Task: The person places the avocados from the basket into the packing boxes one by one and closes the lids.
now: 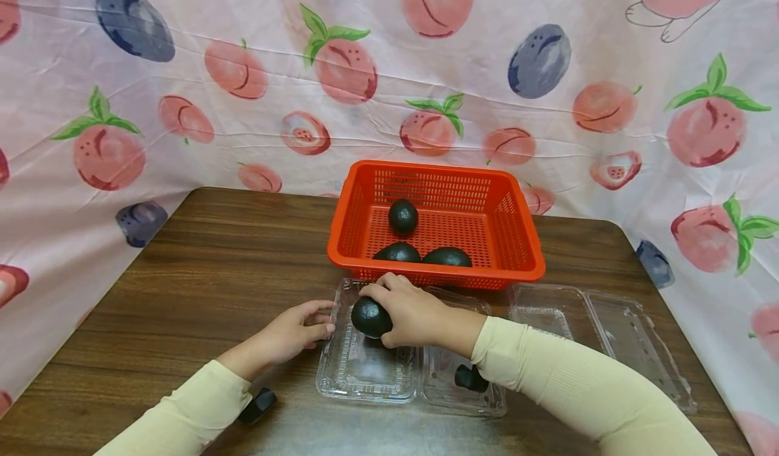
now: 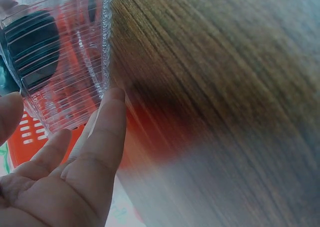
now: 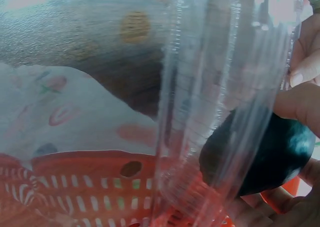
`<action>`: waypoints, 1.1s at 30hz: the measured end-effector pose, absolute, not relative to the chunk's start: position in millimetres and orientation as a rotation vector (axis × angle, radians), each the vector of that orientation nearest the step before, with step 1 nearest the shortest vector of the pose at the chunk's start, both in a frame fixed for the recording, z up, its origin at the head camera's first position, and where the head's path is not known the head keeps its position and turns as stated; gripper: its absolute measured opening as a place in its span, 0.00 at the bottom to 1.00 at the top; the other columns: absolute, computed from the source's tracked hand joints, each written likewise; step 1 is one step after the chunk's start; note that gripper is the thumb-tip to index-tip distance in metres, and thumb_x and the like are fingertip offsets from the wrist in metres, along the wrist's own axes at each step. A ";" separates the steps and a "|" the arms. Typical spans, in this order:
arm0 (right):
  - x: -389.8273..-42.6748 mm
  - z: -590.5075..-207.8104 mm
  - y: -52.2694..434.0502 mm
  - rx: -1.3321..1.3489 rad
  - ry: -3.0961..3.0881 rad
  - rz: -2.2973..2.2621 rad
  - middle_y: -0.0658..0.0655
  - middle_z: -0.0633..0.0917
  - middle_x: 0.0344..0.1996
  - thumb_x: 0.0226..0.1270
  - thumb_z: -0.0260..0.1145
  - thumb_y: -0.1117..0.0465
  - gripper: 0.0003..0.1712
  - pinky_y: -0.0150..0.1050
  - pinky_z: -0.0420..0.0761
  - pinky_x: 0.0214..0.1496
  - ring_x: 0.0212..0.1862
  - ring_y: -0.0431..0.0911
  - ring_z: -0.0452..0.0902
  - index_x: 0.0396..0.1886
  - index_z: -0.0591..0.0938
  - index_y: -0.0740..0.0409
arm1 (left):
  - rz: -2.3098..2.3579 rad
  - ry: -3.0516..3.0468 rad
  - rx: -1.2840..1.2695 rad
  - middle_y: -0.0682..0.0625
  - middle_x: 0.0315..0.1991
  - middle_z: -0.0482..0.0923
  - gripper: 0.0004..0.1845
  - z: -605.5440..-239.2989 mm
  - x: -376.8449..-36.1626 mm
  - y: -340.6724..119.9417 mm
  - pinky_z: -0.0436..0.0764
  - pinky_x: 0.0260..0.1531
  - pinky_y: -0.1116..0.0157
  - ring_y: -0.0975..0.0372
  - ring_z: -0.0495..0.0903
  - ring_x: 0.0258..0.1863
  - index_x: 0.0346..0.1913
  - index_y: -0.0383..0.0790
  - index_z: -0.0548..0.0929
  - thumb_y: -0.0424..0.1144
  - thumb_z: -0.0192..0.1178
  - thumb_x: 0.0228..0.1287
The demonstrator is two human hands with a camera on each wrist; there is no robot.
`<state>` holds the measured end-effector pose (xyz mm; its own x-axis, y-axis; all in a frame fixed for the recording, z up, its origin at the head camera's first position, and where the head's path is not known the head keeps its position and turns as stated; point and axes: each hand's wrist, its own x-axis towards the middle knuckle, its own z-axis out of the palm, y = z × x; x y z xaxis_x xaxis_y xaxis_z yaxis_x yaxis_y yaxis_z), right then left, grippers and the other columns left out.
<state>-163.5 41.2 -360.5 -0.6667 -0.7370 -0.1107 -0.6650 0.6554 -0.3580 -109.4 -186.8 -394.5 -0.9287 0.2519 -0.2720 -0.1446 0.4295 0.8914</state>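
My right hand (image 1: 395,310) grips a dark green avocado (image 1: 370,316) over the left half of an open clear plastic clamshell box (image 1: 365,375). In the right wrist view the avocado (image 3: 270,154) shows through the box's ribbed clear wall (image 3: 200,112). My left hand (image 1: 301,331) rests on the table with straight fingers touching the box's left edge. The left wrist view has its fingertips (image 2: 114,99) against the box's rim (image 2: 106,47). Behind the box stands an orange basket (image 1: 523,239) holding three more avocados (image 1: 403,216).
A second open clear clamshell box (image 1: 602,327) lies to the right on the wooden table (image 1: 201,273). A fruit-print cloth (image 1: 122,104) hangs behind and at both sides. Small black wrist-strap parts (image 1: 257,405) show by my sleeves.
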 end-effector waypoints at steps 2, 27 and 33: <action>-163.4 -361.9 40.8 -1.123 2.630 -0.410 0.54 0.72 0.53 0.47 0.77 0.60 0.42 0.43 0.77 0.50 0.54 0.48 0.69 0.65 0.71 0.48 | 1.505 2.321 0.091 0.30 0.53 0.77 0.26 -394.0 -109.0 -186.5 0.80 0.42 0.52 0.49 0.80 0.49 0.64 0.24 0.67 0.32 0.58 0.66; -166.7 -376.7 37.2 -1.151 2.634 -0.328 0.55 0.74 0.54 0.47 0.78 0.61 0.43 0.43 0.76 0.53 0.54 0.49 0.71 0.65 0.71 0.49 | 1.519 2.303 0.092 0.31 0.53 0.77 0.26 -395.4 -107.9 -186.6 0.80 0.43 0.52 0.51 0.79 0.49 0.64 0.25 0.67 0.33 0.58 0.67; -167.3 -378.5 37.1 -1.164 2.643 -0.314 0.55 0.74 0.54 0.47 0.77 0.61 0.43 0.43 0.76 0.54 0.54 0.49 0.71 0.66 0.71 0.49 | 1.520 2.306 0.093 0.31 0.53 0.77 0.26 -395.7 -107.8 -186.6 0.80 0.44 0.52 0.51 0.79 0.49 0.65 0.24 0.66 0.32 0.58 0.67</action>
